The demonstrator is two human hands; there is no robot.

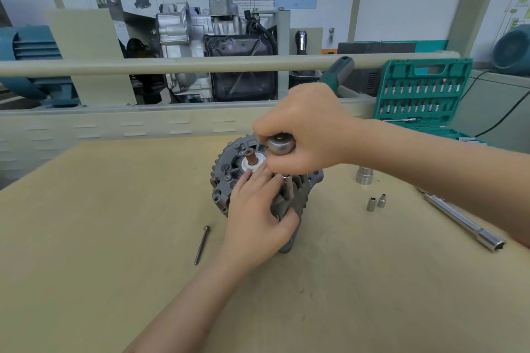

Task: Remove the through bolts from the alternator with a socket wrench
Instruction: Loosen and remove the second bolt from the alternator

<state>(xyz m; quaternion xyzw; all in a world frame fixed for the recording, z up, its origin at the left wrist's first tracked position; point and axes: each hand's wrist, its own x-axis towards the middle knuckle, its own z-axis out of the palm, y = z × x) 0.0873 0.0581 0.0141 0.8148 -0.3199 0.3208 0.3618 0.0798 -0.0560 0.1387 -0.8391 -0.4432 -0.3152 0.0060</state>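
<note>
The right hand (309,132) grips the socket wrench (281,145) at its round head; the left hand (258,209) holds the alternator (226,178), which stands on the table (114,223). One removed bolt (202,244) lies just beside

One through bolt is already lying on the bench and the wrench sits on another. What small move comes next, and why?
Probably keep turning the socket wrench to back this bolt out. The right hand grips its head, with the extension standing down into the alternator, which the left hand steadies. Only one loose bolt lies on the bench.
</note>
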